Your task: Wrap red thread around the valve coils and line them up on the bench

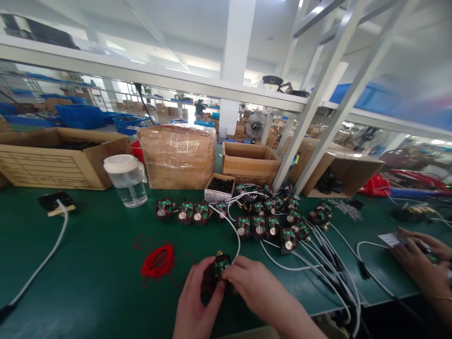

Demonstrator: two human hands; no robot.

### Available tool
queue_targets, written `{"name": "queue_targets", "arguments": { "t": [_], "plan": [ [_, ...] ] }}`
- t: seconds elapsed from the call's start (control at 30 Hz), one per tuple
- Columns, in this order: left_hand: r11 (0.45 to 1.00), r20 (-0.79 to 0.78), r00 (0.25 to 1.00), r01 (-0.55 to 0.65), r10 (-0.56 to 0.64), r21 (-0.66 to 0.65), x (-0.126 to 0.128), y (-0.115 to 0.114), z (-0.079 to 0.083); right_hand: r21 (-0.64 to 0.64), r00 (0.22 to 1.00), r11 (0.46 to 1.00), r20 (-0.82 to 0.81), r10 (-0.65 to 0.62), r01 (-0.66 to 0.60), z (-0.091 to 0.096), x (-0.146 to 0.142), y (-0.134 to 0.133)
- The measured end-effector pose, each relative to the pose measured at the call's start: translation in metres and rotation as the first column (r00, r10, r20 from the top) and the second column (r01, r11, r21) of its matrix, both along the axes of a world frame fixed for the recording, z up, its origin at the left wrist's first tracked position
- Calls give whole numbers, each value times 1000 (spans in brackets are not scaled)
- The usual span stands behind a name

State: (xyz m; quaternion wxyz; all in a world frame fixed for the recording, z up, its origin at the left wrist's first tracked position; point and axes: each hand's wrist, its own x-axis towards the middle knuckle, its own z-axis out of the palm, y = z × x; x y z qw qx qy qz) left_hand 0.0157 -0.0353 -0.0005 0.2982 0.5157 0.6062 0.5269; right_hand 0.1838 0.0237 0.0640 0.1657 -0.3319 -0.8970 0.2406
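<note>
Circuit module [219, 268], dark-cased with a green board facing up, is held at the lower middle of the view, over the near part of the green counter [106, 278]; whether the counter is touched by it cannot be told. Its left side is gripped by the left hand [197, 293], with thumb and fingers closed around the case. The board's right side is touched by the fingertips of the right hand [254, 281]; whether anything is pinched in that grip cannot be told. To the left of the 2 hands, a loose coil of red wire [157, 261] is laid on the counter. Farther back, similar modules [259, 227] are set out in groups, and white cables [334, 270] are spread from the right-hand group toward the near edge. Behind them, a small box [216, 196] is filled with black parts. It is flanked on the left by a taped carton [178, 157], beside which a lidded clear jug [129, 184] is placed. At far right, a small object is held in a co-worker's hands [420, 263].
</note>
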Motion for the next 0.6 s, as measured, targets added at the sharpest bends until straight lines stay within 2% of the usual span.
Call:
{"name": "queue_targets", "arguments": {
  "t": [0.13,0.2,0.27,0.33,0.43,0.53,0.6],
  "plan": [
    [999,-4,999,33,-34,-38,-3,1,-5,174,984,976,140,109,-132,14,3,13],
    [998,-1,999,34,-34,-59,-4,1,-7,172,979,969,134,156,-178,15,4,18],
    [997,4,999,36,-35,-70,-6,2,-9,139,982,975,100,159,-172,13,6,19],
    [997,17,999,43,-41,-71,-8,3,-11,97,994,990,24,105,-107,5,6,15],
    [996,64,996,59,-55,-67,-9,6,-13,4,976,998,-207,-67,70,-17,1,0],
    [997,104,994,41,-34,-66,-9,7,-12,-77,835,958,-474,-279,277,-46,-17,-19],
    [996,118,992,49,-40,-75,-10,7,-11,-97,702,896,-587,-403,433,-64,-35,-31]
  ]
}}
